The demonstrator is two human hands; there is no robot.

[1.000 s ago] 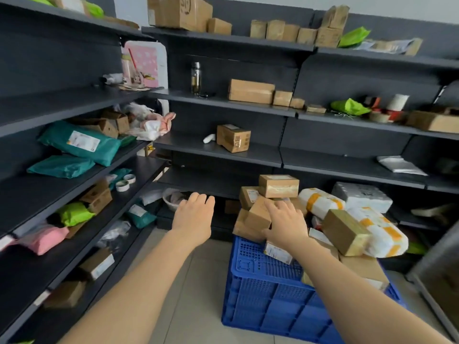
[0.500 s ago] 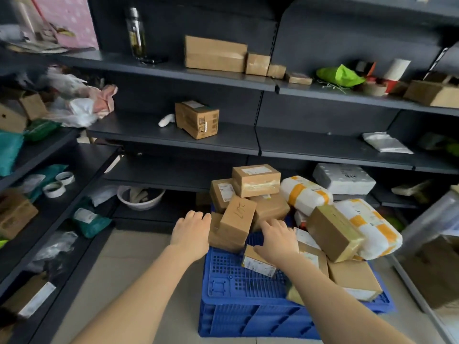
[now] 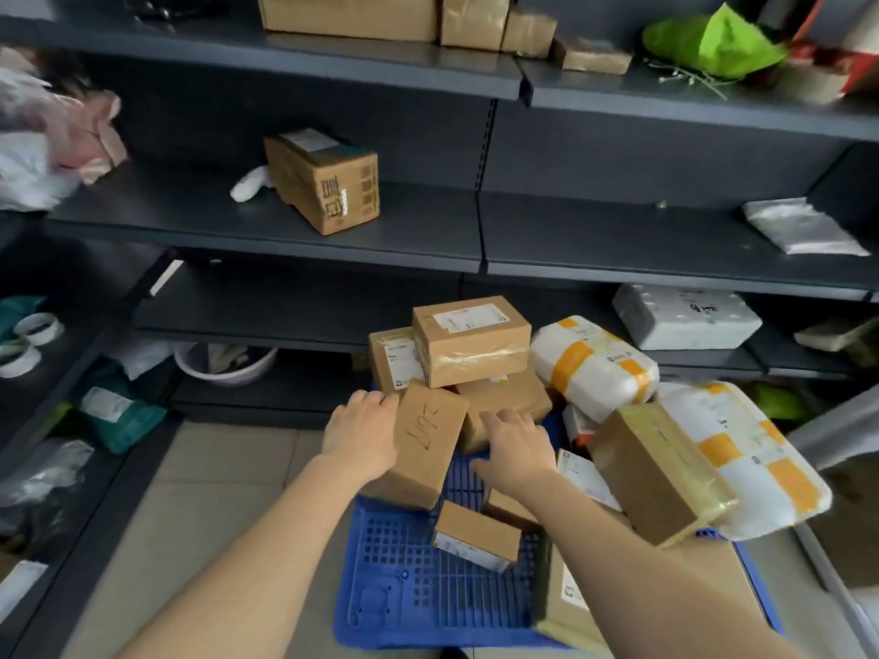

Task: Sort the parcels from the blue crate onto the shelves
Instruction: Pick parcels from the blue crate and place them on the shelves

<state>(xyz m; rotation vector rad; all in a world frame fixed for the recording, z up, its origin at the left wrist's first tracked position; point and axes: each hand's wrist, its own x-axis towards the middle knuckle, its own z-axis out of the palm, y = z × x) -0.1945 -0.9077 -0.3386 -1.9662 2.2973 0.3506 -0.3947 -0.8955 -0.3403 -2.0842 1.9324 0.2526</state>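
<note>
A blue crate (image 3: 418,596) stands on the floor, piled with cardboard boxes and white parcels with orange tape (image 3: 590,363). A brown box with handwriting (image 3: 425,444) leans at the pile's front left. My left hand (image 3: 361,435) lies against this box's left side, fingers at its upper corner. My right hand (image 3: 516,451) is just right of it, fingers spread over a box (image 3: 504,397) behind and thumb pointing toward the handwritten box. A taped box (image 3: 471,340) tops the pile. Neither hand has lifted anything.
Dark grey shelves (image 3: 333,240) run behind and to the left of the crate. One cardboard box (image 3: 328,180) sits on the middle shelf, a grey mailer (image 3: 804,228) to its right. A white foam parcel (image 3: 685,316) and a bowl (image 3: 223,363) occupy lower shelves. Teal bags (image 3: 119,416) lie left.
The view has dropped and closed in on the crate. Both hands have come down onto the pile, the left reaching the handwritten box's side, the right settling beside it.
</note>
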